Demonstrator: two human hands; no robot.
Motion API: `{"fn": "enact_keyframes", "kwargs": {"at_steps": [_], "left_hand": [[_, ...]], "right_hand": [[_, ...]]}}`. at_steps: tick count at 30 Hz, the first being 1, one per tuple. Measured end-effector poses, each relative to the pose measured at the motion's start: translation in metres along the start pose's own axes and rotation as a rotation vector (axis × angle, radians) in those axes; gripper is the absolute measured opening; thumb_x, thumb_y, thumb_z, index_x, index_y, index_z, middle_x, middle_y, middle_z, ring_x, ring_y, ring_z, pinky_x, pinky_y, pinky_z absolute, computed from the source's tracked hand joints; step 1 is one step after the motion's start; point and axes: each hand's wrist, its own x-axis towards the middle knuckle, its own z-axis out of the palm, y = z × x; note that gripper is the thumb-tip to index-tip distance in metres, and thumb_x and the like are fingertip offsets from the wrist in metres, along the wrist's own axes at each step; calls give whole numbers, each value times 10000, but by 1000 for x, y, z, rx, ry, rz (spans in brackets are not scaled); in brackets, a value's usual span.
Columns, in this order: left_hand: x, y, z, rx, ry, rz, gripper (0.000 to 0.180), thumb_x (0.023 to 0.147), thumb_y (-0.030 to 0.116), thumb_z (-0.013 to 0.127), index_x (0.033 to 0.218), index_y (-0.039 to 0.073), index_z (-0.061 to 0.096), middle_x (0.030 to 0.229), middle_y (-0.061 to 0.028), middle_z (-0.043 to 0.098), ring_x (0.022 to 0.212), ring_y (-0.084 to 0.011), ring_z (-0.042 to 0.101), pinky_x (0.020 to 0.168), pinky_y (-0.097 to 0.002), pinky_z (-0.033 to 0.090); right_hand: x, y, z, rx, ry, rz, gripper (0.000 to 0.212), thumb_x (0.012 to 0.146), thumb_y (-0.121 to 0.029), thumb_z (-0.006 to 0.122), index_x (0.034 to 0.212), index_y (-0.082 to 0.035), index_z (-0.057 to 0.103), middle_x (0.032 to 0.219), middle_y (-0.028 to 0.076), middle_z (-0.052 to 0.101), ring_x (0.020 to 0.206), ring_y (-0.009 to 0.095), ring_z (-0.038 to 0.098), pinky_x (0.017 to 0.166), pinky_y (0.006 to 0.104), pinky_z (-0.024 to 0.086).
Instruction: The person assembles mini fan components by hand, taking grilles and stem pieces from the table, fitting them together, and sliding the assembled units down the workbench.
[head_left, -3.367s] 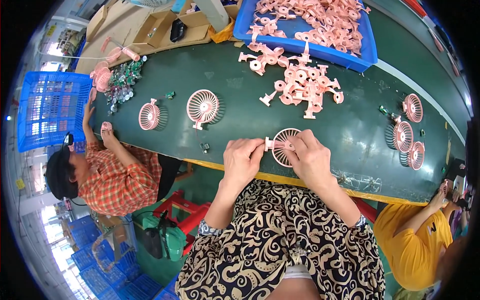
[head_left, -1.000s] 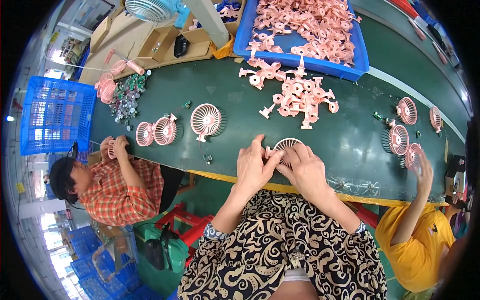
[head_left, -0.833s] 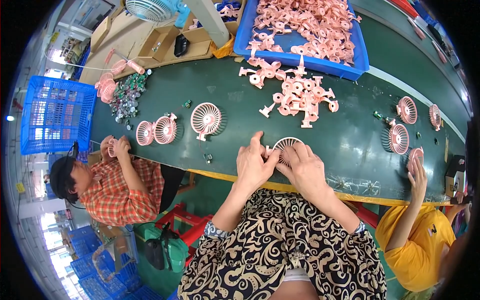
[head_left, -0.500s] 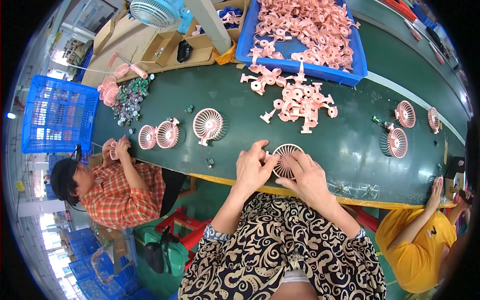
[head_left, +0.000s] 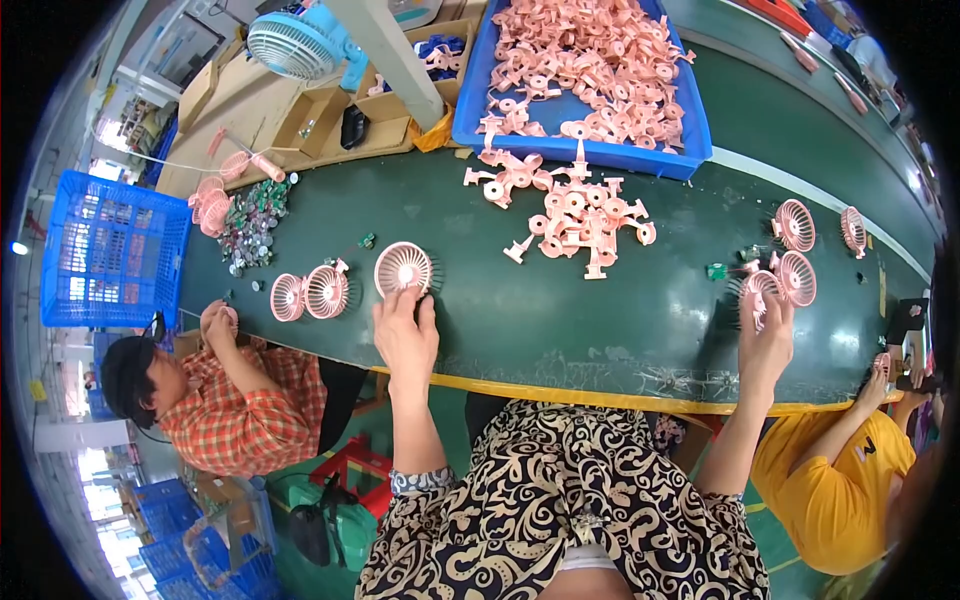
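My left hand point(head_left: 406, 340) is at a round pink fan guard point(head_left: 404, 266) on the left of the table, with its fingers closed over the near rim. Off to the right, my right hand point(head_left: 768, 345) grips another pink fan guard point(head_left: 757, 290) by its edge. That guard is right beside a further pink guard point(head_left: 797, 278), and I cannot tell whether they touch. Behind these lies one more guard point(head_left: 795, 225), with a small green circuit board point(head_left: 717, 271) to the left. Pink plastic brackets point(head_left: 585, 220) form a loose pile on the table's far middle.
A blue tray point(head_left: 640, 158) full of pink brackets stands at the back. Left are two pink guards point(head_left: 326, 291), a heap of small boards point(head_left: 250, 225) and a blue basket point(head_left: 115, 250). Co-workers sit on both sides, in a checked shirt point(head_left: 240, 420) and a yellow shirt point(head_left: 830, 490).
My hands have parted from the table's near middle, where both held a guard. The left moved to the guard on the left; the right carried a guard right, beside the others.
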Motion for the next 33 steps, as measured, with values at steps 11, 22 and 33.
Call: {"fn": "enact_keyframes", "kwargs": {"at_steps": [11, 22, 33], "left_hand": [[-48, 68, -2, -237, -172, 344, 52, 894, 112, 728, 914, 65, 722, 928, -117, 706, 849, -350, 624, 738, -454, 521], [-60, 74, -9, -431, -152, 295, 519, 793, 17, 736, 1297, 57, 619, 1315, -156, 612, 1129, -392, 587, 957, -460, 509], [-51, 51, 9, -265, -148, 73, 357, 844, 132, 751, 1189, 53, 703, 876, -75, 705, 919, -305, 634, 845, -456, 448]], "right_hand": [[74, -153, 57, 487, -24, -327, 236, 887, -272, 783, 842, -41, 765, 922, 158, 722, 799, 354, 706, 717, 448, 568], [79, -163, 86, 664, -84, -386, 150, 882, -190, 772, 901, -43, 792, 844, 155, 715, 704, 349, 707, 650, 436, 564], [14, -72, 60, 392, 47, -406, 181, 843, 20, 711, 1015, -37, 709, 1016, 115, 655, 908, 325, 678, 747, 428, 563]]}}
